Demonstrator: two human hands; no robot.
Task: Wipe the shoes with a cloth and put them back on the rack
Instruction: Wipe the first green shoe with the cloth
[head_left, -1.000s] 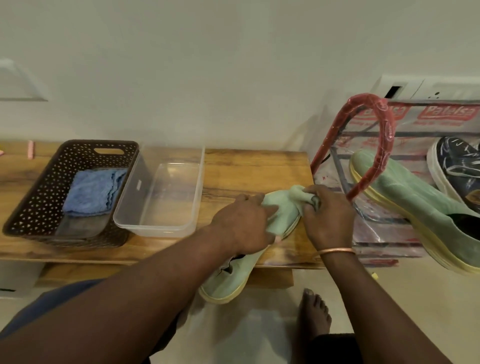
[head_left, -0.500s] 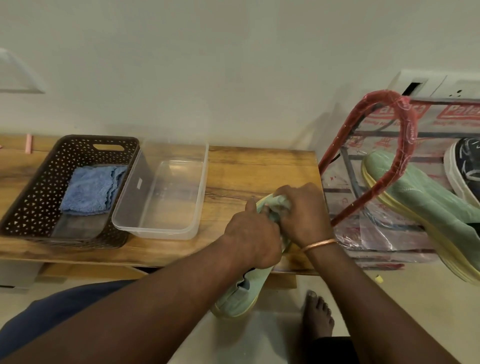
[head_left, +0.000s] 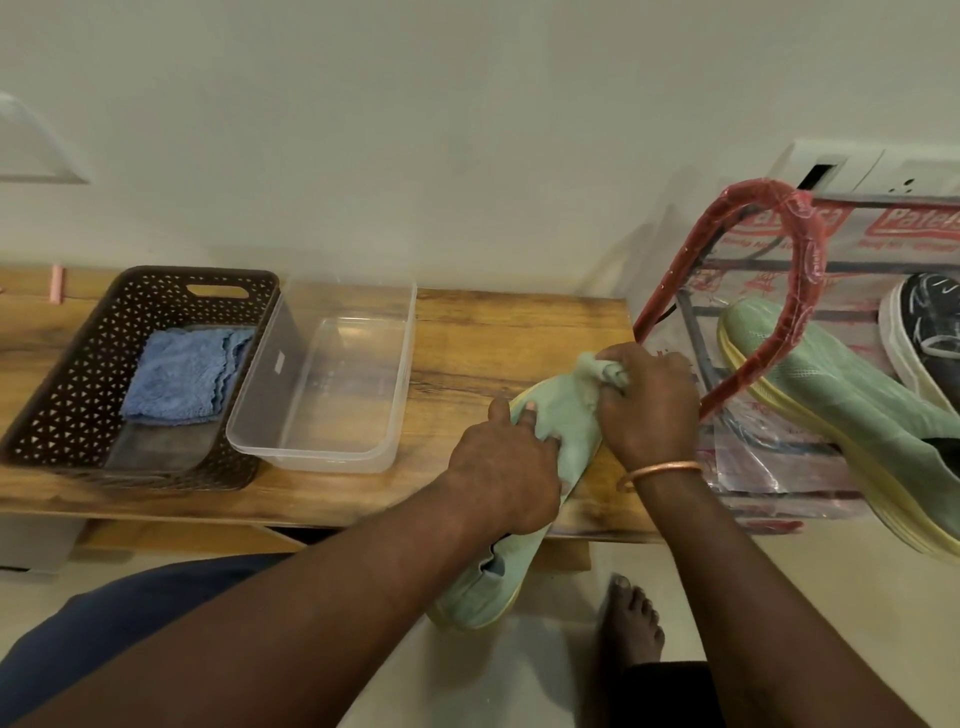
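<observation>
Inside the brown basket (head_left: 47, 395), a blue cloth (head_left: 182, 376), clear tub (head_left: 311, 464) alongside.

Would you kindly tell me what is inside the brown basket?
A folded blue cloth lies in the brown basket; anything beneath the cloth is covered and cannot be seen.

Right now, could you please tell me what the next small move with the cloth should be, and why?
Probably draw the cloth back along the shoe toward its heel. The right hand grips the bunched cloth at the toe end, the left hand steadies the shoe's middle on the bench, and the heel end, past the bench's edge, lies bare of cloth.
</observation>
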